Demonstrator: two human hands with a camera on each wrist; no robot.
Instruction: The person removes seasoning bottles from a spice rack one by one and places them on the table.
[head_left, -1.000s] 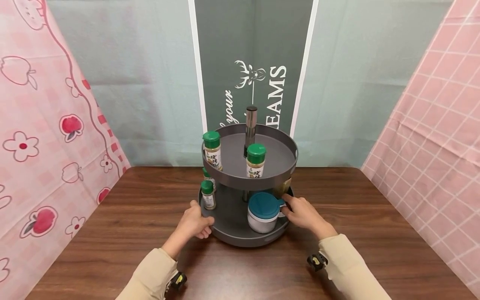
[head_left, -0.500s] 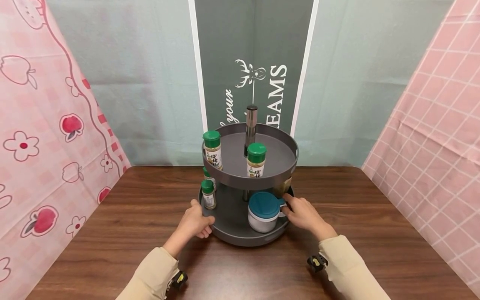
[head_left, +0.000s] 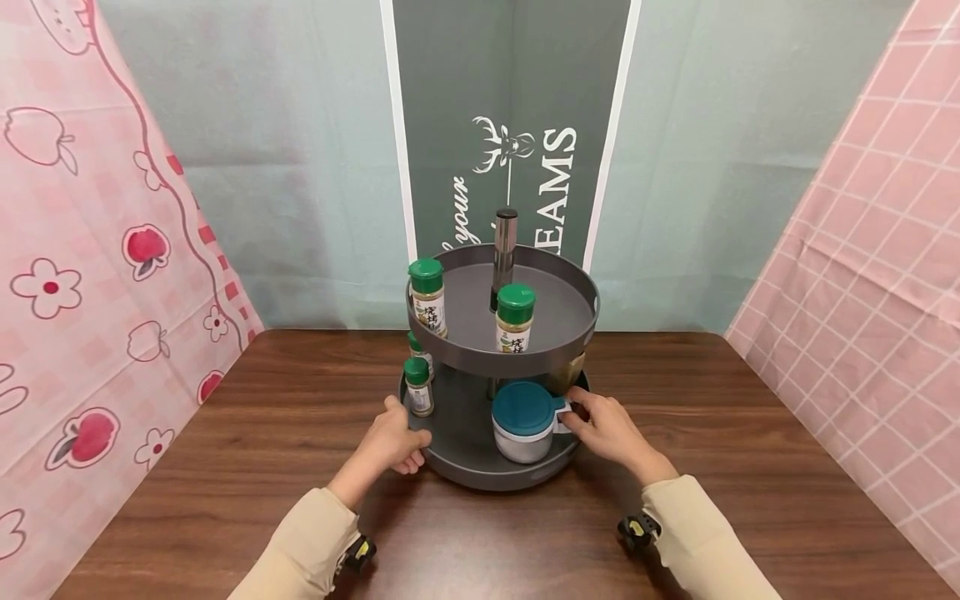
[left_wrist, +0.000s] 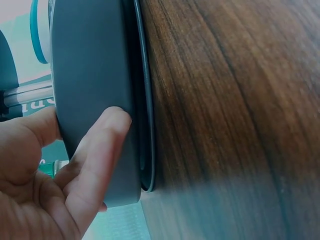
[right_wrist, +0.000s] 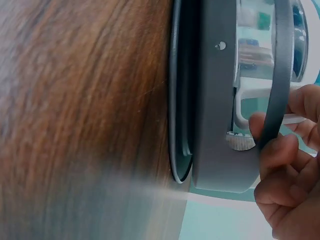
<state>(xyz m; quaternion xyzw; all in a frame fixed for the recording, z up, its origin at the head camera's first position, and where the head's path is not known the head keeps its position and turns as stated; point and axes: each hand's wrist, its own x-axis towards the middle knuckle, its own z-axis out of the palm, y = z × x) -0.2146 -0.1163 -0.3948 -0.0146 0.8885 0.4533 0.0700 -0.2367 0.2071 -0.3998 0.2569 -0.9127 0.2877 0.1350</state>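
Note:
A dark grey two-tier lazy Susan (head_left: 487, 477) stands on the wooden table. At the lower tier's left edge, my left hand (head_left: 392, 437) holds the rim, thumb over the top and fingers along the outer wall (left_wrist: 95, 75). My right hand (head_left: 606, 423) grips the rim on the other side; in the right wrist view its fingers (right_wrist: 280, 150) curl round the rim strip above a cutout. Right beside it, on the lower tier, sits a white jar (head_left: 522, 447) with a teal lid (head_left: 522, 408), its white handle (right_wrist: 245, 107) close to my fingertips.
Two green-capped seasoning bottles (head_left: 427, 302) (head_left: 515, 321) stand on the upper tier. Smaller green-capped bottles (head_left: 418, 390) are at the lower left. Behind the jar is a brownish item (head_left: 567, 375), partly hidden. A metal post (head_left: 505, 250) rises through the middle. Curtains surround the table (head_left: 187, 467).
The jar has shifted slightly left on the lower tier, and more of its handle shows by my right hand. Both hands keep their places on the rim. The whole view has shifted a little.

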